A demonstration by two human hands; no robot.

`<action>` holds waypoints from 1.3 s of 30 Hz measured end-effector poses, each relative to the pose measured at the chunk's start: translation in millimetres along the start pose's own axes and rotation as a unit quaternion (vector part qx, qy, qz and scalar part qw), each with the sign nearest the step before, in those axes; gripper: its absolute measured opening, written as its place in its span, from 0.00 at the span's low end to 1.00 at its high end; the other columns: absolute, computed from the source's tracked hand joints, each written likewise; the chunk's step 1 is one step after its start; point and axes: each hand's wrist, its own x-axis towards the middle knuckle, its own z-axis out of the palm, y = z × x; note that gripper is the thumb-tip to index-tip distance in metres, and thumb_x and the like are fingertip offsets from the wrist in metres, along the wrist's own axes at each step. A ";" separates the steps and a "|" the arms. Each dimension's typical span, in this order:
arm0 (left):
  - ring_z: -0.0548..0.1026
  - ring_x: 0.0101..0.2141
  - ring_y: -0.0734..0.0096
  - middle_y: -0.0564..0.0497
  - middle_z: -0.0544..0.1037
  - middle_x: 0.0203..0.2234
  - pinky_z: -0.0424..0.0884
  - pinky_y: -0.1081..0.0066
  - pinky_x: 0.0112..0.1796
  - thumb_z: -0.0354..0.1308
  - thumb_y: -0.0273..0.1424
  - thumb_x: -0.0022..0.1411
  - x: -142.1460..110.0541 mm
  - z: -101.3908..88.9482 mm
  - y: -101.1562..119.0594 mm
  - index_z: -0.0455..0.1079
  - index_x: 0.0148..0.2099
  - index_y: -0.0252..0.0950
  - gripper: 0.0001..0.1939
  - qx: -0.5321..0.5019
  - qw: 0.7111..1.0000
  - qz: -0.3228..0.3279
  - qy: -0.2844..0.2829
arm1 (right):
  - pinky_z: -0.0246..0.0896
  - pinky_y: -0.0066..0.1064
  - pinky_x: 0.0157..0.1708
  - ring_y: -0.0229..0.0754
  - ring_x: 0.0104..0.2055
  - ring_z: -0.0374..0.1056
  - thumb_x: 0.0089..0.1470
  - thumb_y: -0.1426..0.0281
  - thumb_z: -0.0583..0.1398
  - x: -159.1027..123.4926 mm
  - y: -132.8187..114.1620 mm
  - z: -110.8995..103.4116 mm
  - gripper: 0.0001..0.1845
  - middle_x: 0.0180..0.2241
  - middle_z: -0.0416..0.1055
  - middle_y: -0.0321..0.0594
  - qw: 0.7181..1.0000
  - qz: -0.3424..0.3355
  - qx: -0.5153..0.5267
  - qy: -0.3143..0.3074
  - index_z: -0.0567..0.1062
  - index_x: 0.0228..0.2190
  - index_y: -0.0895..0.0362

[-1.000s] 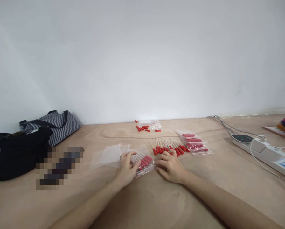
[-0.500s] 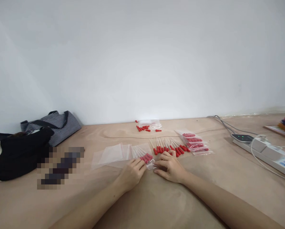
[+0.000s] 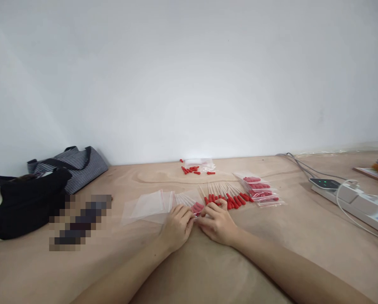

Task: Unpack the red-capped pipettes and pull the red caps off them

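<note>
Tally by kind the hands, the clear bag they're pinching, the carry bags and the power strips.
Hands: 2, left hand and right hand
Clear bag at the fingers: 1
Carry bags: 2, black bag and striped bag
Power strip: 1
Total: 6

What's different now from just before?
The left hand moved from the little bag's left side to pinch its near edge. The right hand slid left to that edge too. The bag lies flatter. The other filled bags and the striped bag stayed put.
</note>
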 end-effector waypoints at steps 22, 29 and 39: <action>0.64 0.51 0.64 0.42 0.68 0.48 0.61 0.54 0.50 0.37 0.26 0.62 -5.8 16.8 -8.0 0.56 0.47 0.35 0.13 -0.034 0.999 -0.012 -0.038 | 0.37 0.38 0.42 0.35 0.32 0.56 0.51 0.75 0.54 6.7 -0.1 7.5 0.09 0.24 0.68 0.31 0.991 -0.069 -0.081 0.084 0.70 0.22 0.56; 0.64 0.50 0.62 0.38 0.67 0.48 0.61 0.55 0.49 0.35 0.26 0.62 -7.7 20.9 -8.0 0.51 0.53 0.32 0.17 -0.021 0.999 -0.032 -0.032 | 0.37 0.38 0.41 0.34 0.29 0.56 0.49 0.79 0.52 7.3 -2.0 8.6 0.11 0.19 0.64 0.30 0.990 -0.102 -0.058 0.072 0.67 0.19 0.58; 0.72 0.40 0.64 0.42 0.73 0.38 0.68 0.60 0.41 0.35 0.29 0.63 -9.0 16.7 -2.4 0.55 0.50 0.34 0.15 -0.055 0.989 -0.133 -0.034 | 0.36 0.40 0.41 0.36 0.33 0.58 0.50 0.78 0.51 10.1 -3.6 13.8 0.11 0.22 0.69 0.32 0.998 -0.055 0.013 0.017 0.70 0.23 0.56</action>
